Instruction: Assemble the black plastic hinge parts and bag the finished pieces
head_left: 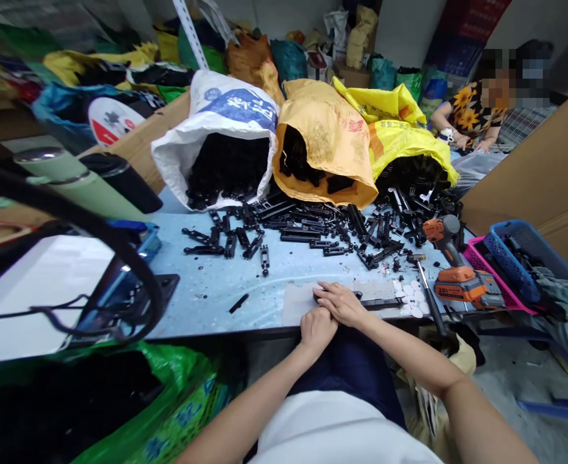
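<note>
At the near edge of the light blue table (206, 290), my left hand (316, 328) is curled into a fist, and what it holds is hidden. My right hand (342, 303) lies over it with its fingers pressed flat on a long black plastic part (378, 301). That part rests on a pale grey mat (298, 301). Small white discs (409, 296) lie just right of the part.
Several loose black parts (313, 232) spill from a white sack (216, 129), an orange sack (327, 135) and a yellow sack (404, 142). An orange cordless drill (452, 258) and a hammer (426, 290) lie at right, beside pink and blue baskets (506, 258). Another person (472, 116) works at the far end.
</note>
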A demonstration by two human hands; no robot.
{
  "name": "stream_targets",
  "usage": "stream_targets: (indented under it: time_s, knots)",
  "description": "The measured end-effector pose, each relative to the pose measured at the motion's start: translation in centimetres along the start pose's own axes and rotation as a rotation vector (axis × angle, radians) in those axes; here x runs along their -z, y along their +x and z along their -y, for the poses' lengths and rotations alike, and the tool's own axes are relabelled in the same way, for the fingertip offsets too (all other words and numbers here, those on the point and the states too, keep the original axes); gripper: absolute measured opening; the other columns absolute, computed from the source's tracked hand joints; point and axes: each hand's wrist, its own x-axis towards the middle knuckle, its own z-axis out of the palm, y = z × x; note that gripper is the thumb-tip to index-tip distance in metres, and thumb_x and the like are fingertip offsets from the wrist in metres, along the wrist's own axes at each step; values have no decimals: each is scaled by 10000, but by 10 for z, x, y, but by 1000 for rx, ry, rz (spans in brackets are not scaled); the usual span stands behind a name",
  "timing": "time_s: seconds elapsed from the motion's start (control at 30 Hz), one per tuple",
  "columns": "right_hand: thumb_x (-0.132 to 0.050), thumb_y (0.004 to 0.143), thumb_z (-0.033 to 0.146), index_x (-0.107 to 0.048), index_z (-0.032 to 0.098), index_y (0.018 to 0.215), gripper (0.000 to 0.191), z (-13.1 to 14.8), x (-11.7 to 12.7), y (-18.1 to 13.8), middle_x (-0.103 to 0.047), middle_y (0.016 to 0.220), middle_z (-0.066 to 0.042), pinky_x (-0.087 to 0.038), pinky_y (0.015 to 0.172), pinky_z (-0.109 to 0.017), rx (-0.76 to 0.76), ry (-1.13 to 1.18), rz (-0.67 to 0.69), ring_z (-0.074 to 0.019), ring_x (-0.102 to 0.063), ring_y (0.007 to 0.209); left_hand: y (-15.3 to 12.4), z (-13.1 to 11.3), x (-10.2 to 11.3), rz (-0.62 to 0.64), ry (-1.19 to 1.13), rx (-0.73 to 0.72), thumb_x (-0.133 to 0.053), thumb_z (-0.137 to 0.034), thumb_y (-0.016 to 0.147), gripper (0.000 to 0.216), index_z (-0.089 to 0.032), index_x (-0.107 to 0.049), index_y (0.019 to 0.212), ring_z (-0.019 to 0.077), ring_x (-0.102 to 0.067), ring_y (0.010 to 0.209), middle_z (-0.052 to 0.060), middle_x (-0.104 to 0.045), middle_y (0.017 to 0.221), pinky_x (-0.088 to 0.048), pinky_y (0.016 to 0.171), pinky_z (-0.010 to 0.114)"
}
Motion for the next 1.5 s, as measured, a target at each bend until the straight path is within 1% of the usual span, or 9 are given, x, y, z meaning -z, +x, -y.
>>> stream_targets:
  time_s: [0.17,0.3,0.53,0.8,0.97,1.1,1.3,1.4,1.5]
  knots:
    - [-392,912,359,-432,174,1303,435,-27,19,-48,-539,1218,-147,-491,863,-375,52,-107,-211,-214,-536,1084,13,24,2,-369,36,-551,-424,-256,862,261,-136,-619,987,236,-589,955,134,-651,959,-448,796,336]
    - [-395,912,347,-432,169,1294,423,-48,23,-73,-593,1129,-145,-526,805,-348,75,-156,-191,-205,-588,1007,33,19,6,-252,104,-754,-439,-322,872,338,-110,-522,1122,241,-553,994,142,-615,1023,-421,838,361]
    - [-455,887,358,-446,184,1280,430,-66,23,-74,-628,1041,-131,-523,760,-325,149,-53,-169,-192,-608,939,40,-8,8,-19,94,-603,-525,-520,790,493,-110,-526,1064,256,-558,888,132,-609,947,-425,742,362]
    - [-362,920,397,-501,159,1225,411,-81,45,-64,-635,864,-99,-465,683,-292,286,-99,52,-167,-579,781,37,-17,7,56,66,-536,-520,-427,819,424,-114,-521,1104,253,-544,941,131,-608,973,-391,764,342]
    - [-328,867,580,-649,130,870,554,-87,52,-62,-609,715,-107,-376,541,-269,128,-390,90,-171,-541,631,36,-10,12,17,163,-537,-471,-415,854,463,-51,-514,1138,261,-558,898,171,-614,943,-392,728,341]
    - [-277,857,625,-552,166,572,606,-70,68,-57,-489,520,-47,-299,477,-258,129,-364,85,-135,-453,494,39,3,24,22,130,-503,-340,-419,905,447,-93,-627,801,217,-584,729,138,-620,721,-410,642,305]
    - [-182,870,625,-497,212,594,588,3,109,-60,-410,500,-7,-318,476,-273,396,200,144,-130,-413,462,-15,12,70,-41,-376,-786,41,-516,885,745,-188,-580,635,150,-514,512,57,-527,512,-404,540,275]
    - [-110,823,695,-499,237,626,632,33,87,-63,-410,522,-19,-381,505,-296,482,522,139,-155,-450,492,-48,-4,78,-102,-648,-875,102,-512,869,777,-202,-563,612,135,-478,450,41,-496,472,-395,499,274]
    - [7,756,744,-509,243,771,719,48,34,-53,-490,702,-71,-451,627,-355,248,610,-207,-204,-524,671,-59,-17,64,-313,-715,-786,99,-516,869,788,-201,-598,680,146,-526,520,58,-550,537,-432,539,286]
